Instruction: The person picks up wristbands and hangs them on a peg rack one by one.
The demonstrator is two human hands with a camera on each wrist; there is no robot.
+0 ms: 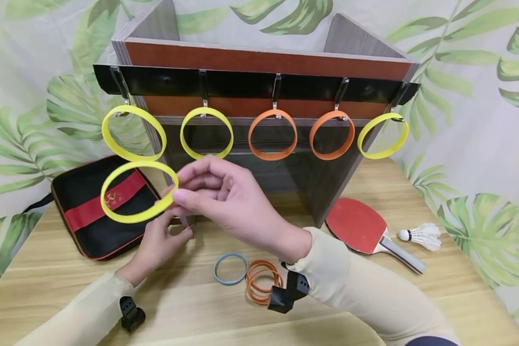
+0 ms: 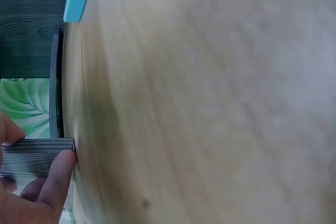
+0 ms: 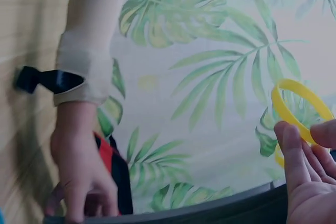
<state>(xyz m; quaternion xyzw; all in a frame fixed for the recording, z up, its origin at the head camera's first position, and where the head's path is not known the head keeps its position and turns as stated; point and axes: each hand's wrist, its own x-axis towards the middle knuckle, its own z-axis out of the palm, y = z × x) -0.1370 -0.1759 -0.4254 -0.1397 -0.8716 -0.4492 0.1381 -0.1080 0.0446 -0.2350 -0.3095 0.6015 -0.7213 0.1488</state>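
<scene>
My right hand [image 1: 229, 197] pinches a yellow silicone wristband [image 1: 131, 218] between thumb and fingers. The band is held in front of a grey wooden stand [image 1: 272, 175], just under a yellow wristband [image 1: 105, 130] hanging from the leftmost hook. Lower down, my left hand [image 1: 155, 242] grips the edge of the stand's left side panel [image 2: 37, 156], its thumb and fingers on opposite faces. Along the black bar [image 1: 242, 84], metal hooks carry another yellow band [image 1: 183, 135], two orange bands [image 1: 271, 156] and a yellow one [image 1: 380, 156] at the right end.
On the table [image 1: 190, 307] lie a thin blue band [image 1: 230, 282] and several orange bands [image 1: 258, 302]. A black case [image 1: 99, 235] with a red stripe lies at left. To the right are a red table tennis bat [image 1: 356, 223] and a white shuttlecock [image 1: 424, 236].
</scene>
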